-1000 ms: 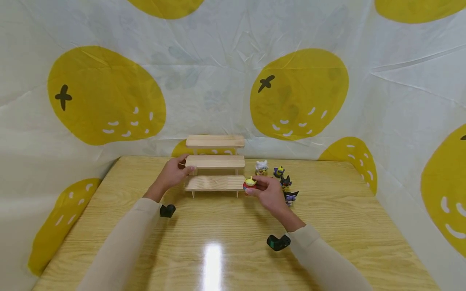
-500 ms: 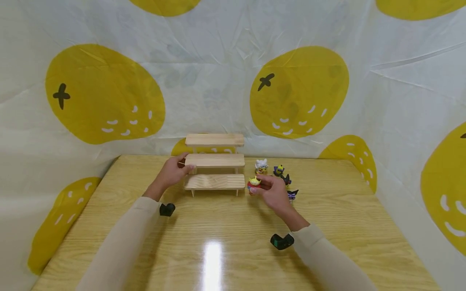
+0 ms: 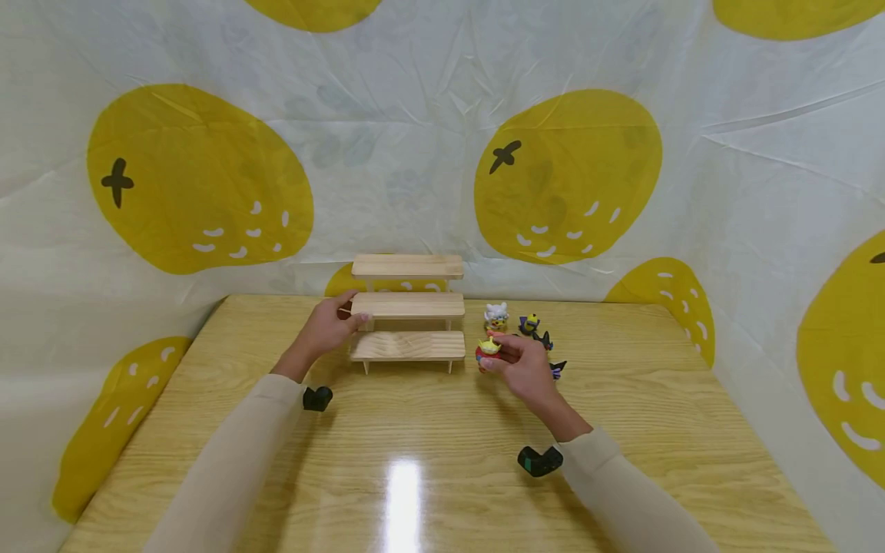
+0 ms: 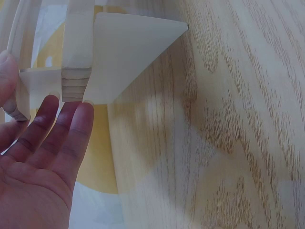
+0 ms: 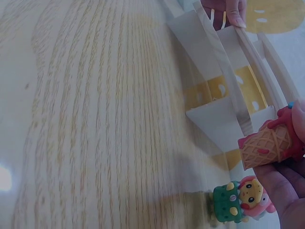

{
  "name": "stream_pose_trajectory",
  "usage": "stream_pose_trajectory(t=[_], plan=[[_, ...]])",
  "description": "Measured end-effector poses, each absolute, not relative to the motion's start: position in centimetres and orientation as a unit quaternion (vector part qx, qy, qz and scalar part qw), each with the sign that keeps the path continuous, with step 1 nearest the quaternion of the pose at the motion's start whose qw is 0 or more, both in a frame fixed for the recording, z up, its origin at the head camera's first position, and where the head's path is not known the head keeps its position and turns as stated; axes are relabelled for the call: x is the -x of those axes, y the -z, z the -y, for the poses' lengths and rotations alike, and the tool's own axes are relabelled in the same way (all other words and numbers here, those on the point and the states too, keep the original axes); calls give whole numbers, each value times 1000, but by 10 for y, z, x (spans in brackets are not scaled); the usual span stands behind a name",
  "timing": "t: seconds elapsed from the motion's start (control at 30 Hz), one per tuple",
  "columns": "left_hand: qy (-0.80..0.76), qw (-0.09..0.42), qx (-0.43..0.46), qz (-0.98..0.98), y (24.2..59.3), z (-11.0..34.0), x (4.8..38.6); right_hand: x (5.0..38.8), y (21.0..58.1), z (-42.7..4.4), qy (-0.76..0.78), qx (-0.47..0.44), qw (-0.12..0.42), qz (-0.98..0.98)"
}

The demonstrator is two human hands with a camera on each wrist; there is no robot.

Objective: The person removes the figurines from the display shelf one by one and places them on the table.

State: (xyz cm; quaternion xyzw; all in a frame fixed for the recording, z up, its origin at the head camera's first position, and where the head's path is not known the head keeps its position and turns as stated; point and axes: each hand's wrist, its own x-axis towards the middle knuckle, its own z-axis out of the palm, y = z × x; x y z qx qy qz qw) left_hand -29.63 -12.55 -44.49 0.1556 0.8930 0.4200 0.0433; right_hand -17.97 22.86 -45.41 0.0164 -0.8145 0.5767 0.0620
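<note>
A three-tier wooden display stand (image 3: 408,347) stands on the table. My left hand (image 3: 330,329) grips its left end at the middle tier; in the left wrist view the fingers (image 4: 78,124) touch the board ends and the thumb lies along one edge. Just right of the bottom tier, my right hand (image 3: 525,369) pinches a small toy figure (image 3: 488,349), red with a yellow top. The right wrist view shows this figure's waffle-cone base (image 5: 267,145) tilted sideways, its head hidden by the thumb. The tiers hold nothing.
Behind my right hand stand several small figures: a white-topped one (image 3: 496,313), a dark blue and yellow one (image 3: 529,323), and black-eared ones partly hidden. A green-bodied figure (image 5: 226,204) shows in the right wrist view. Patterned cloth (image 3: 401,153) hangs behind the table (image 3: 332,476).
My right hand has moved a little to the right with the toy figure, away from the bottom tier's right end. The left hand and the stand stay in place.
</note>
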Motion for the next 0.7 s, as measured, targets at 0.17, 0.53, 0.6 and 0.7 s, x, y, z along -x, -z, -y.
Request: stream_pose_trajectory(t=[0.17, 0.53, 0.6, 0.7], plan=[[-422, 45, -155, -892, 444, 125, 296, 178, 454, -230, -576, -14, 58, 815], [-422, 45, -160, -891, 444, 125, 297, 177, 456, -235, -567, 9, 55, 822], [-423, 46, -159, -891, 444, 125, 296, 176, 456, -235, -568, 10, 55, 821], [-424, 46, -156, -891, 444, 125, 296, 175, 456, -236, -568, 11, 54, 821]])
